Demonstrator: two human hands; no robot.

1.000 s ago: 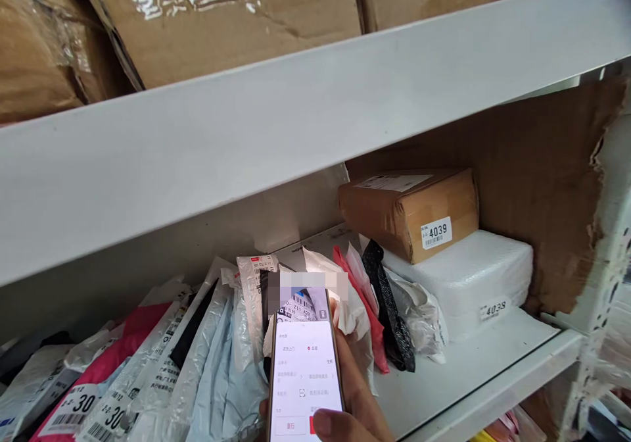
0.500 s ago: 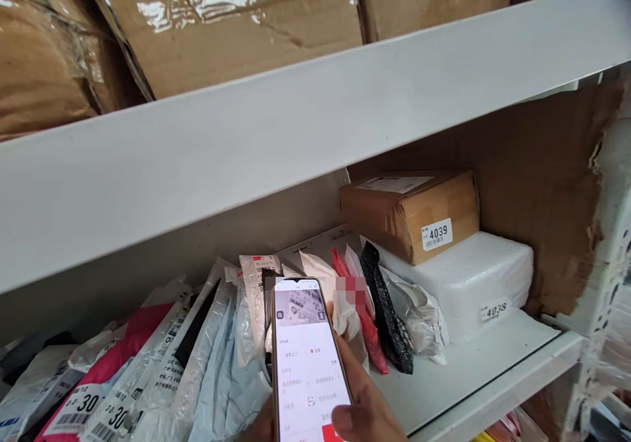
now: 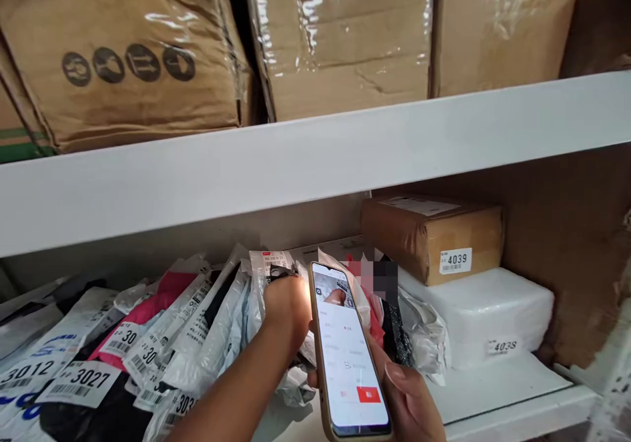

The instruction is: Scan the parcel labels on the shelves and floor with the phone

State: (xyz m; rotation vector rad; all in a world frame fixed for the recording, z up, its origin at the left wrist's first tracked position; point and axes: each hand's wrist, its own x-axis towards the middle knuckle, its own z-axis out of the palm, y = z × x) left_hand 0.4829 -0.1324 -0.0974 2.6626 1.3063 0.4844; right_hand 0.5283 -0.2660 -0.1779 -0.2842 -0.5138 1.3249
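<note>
In right grip [image 3: 413, 399], lit phone [image 3: 350, 356]; left of phone, left grip [image 3: 287, 305] at bags [image 3: 193, 360], hold hidden, cannot tell if grasping one; beyond right grip, box [image 3: 432, 241] on white parcel [image 3: 486, 317]

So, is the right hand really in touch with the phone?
Touching: the head view shows the right hand holding the phone, with fingertips against its left edge.
</note>
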